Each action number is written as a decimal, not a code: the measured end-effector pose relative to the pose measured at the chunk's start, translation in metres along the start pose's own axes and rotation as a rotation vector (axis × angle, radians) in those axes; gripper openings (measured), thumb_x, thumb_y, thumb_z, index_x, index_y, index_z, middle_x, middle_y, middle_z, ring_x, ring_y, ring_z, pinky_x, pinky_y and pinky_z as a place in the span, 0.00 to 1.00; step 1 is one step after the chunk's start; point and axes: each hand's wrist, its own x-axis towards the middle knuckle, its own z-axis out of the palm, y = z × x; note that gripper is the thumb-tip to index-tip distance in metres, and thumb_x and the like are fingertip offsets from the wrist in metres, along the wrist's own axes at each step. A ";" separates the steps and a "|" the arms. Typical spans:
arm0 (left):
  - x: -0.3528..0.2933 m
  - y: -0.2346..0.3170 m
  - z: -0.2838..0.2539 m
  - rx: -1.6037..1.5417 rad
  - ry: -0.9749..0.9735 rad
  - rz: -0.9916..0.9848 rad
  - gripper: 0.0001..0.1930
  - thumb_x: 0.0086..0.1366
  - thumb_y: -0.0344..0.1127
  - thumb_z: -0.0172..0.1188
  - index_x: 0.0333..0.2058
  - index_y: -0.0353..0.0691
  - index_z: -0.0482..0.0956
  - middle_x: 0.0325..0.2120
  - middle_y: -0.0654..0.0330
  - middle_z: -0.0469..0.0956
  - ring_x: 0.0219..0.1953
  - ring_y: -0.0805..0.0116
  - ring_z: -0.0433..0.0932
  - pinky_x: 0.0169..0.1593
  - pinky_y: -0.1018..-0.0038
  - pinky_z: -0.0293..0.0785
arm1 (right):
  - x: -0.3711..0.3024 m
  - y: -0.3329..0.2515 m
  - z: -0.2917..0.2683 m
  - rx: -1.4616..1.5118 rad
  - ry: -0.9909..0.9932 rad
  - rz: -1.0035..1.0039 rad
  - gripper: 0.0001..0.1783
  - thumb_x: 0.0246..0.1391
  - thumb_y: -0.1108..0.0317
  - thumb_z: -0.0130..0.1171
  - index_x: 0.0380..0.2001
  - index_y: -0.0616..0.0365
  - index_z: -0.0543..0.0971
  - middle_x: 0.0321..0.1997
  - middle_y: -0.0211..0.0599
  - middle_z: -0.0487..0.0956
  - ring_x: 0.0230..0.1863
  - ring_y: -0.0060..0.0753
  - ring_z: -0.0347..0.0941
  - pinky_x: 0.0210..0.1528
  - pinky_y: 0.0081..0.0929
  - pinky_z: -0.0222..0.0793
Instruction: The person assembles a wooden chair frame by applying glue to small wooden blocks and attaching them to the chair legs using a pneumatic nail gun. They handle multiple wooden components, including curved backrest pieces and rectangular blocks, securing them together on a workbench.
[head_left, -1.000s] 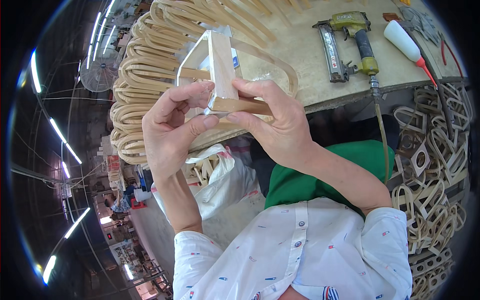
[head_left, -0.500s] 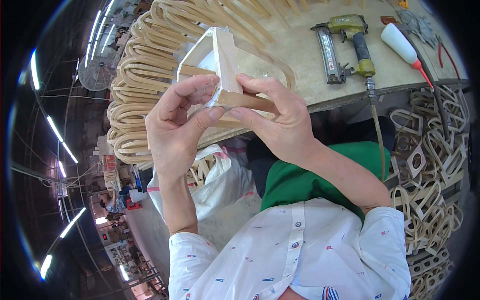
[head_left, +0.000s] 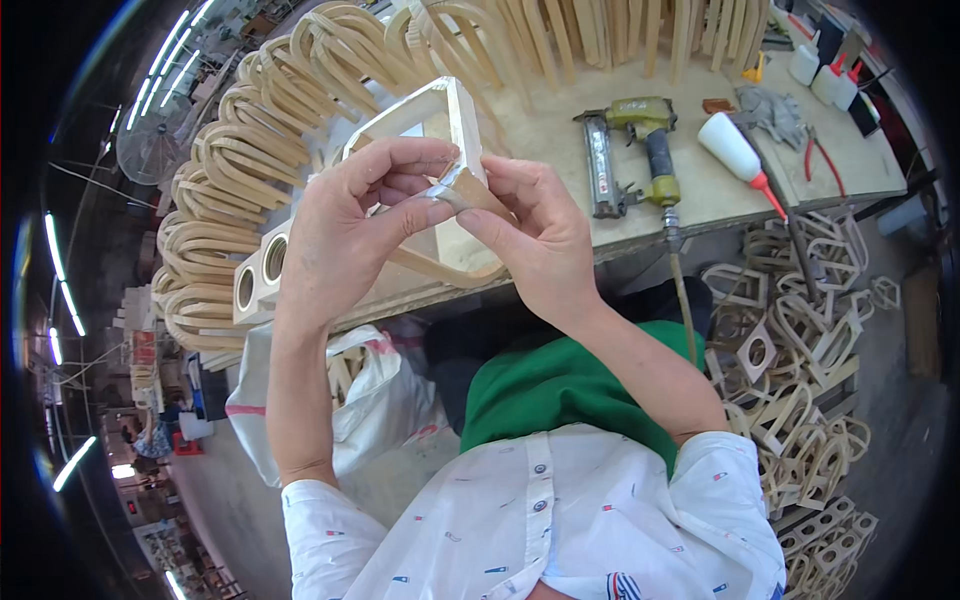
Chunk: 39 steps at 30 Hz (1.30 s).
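Observation:
Both my hands hold a pale wooden frame [head_left: 463,115] above the bench edge. It has angled corners, and a bent wooden strip [head_left: 478,276] curves beneath it. My left hand [head_left: 335,235] pinches one side of a corner joint with thumb and fingers, partly inside the frame. From the other side, my right hand [head_left: 540,235] grips the same corner, its thumb close to the left thumb. Whitish residue shows at the joint. My palms and fingers hide part of the frame.
Bent wooden loops [head_left: 235,165] line the bench's left and back. A block with round holes [head_left: 262,302] lies left. Rightward are a green nail gun [head_left: 657,150] with hose [head_left: 682,290], a glue bottle [head_left: 728,145], gloves [head_left: 772,112] and pliers [head_left: 822,160]. A sack [head_left: 375,420] stands below; wooden frames [head_left: 800,395] pile right.
The frame has turned in my hands, its curved strip now hanging lower. The view has shifted, bringing the block with holes and more bottles into sight. Both hands keep their grip at the corner.

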 end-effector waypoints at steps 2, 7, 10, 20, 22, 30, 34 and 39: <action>0.002 0.001 0.003 0.035 0.032 0.017 0.17 0.57 0.22 0.64 0.46 0.30 0.76 0.39 0.61 0.78 0.40 0.77 0.74 0.46 0.80 0.72 | 0.002 -0.003 0.000 0.005 0.016 0.032 0.23 0.51 0.74 0.65 0.51 0.62 0.71 0.46 0.36 0.77 0.48 0.27 0.73 0.53 0.28 0.70; 0.005 -0.001 0.004 0.128 0.072 0.022 0.12 0.58 0.25 0.63 0.42 0.31 0.77 0.32 0.64 0.79 0.35 0.78 0.75 0.42 0.81 0.72 | 0.010 -0.021 -0.021 -0.235 -0.025 -0.004 0.22 0.54 0.71 0.63 0.52 0.60 0.71 0.45 0.36 0.77 0.48 0.28 0.73 0.53 0.27 0.69; 0.002 -0.007 0.001 0.159 0.126 0.035 0.11 0.59 0.24 0.62 0.41 0.31 0.77 0.30 0.64 0.79 0.34 0.79 0.75 0.41 0.81 0.71 | 0.042 -0.025 -0.077 -0.555 0.181 -0.024 0.20 0.57 0.64 0.60 0.50 0.62 0.74 0.45 0.39 0.78 0.47 0.30 0.75 0.51 0.27 0.69; 0.003 -0.004 -0.001 0.191 0.074 0.188 0.11 0.60 0.24 0.57 0.42 0.32 0.77 0.30 0.60 0.80 0.34 0.74 0.77 0.41 0.77 0.72 | 0.107 0.032 -0.246 -1.371 0.177 0.528 0.18 0.44 0.63 0.64 0.30 0.72 0.77 0.26 0.47 0.79 0.26 0.39 0.76 0.30 0.36 0.70; 0.003 -0.003 0.000 0.212 0.069 0.211 0.11 0.61 0.25 0.57 0.43 0.33 0.77 0.30 0.59 0.80 0.34 0.73 0.77 0.41 0.77 0.71 | 0.110 0.030 -0.242 -1.065 0.190 0.603 0.15 0.43 0.68 0.63 0.30 0.72 0.75 0.25 0.46 0.78 0.23 0.38 0.76 0.27 0.35 0.71; 0.012 -0.008 0.002 0.241 0.049 0.222 0.11 0.60 0.28 0.57 0.42 0.33 0.78 0.30 0.56 0.81 0.31 0.69 0.78 0.37 0.74 0.71 | 0.048 -0.079 -0.137 -0.617 0.202 0.397 0.12 0.45 0.75 0.58 0.34 0.67 0.71 0.20 0.35 0.72 0.15 0.24 0.68 0.19 0.24 0.67; 0.019 -0.008 0.006 0.263 0.091 0.333 0.12 0.59 0.29 0.58 0.41 0.33 0.79 0.27 0.54 0.80 0.29 0.66 0.77 0.35 0.72 0.71 | 0.032 -0.150 -0.105 -0.511 0.062 0.503 0.12 0.48 0.75 0.59 0.37 0.68 0.76 0.20 0.31 0.74 0.14 0.21 0.67 0.19 0.22 0.65; 0.024 -0.006 0.010 0.331 0.119 0.403 0.12 0.57 0.31 0.59 0.39 0.34 0.80 0.24 0.52 0.79 0.26 0.61 0.76 0.34 0.71 0.71 | -0.014 -0.191 -0.051 -1.013 -0.059 0.246 0.16 0.49 0.73 0.60 0.43 0.69 0.77 0.32 0.38 0.80 0.22 0.23 0.74 0.25 0.21 0.69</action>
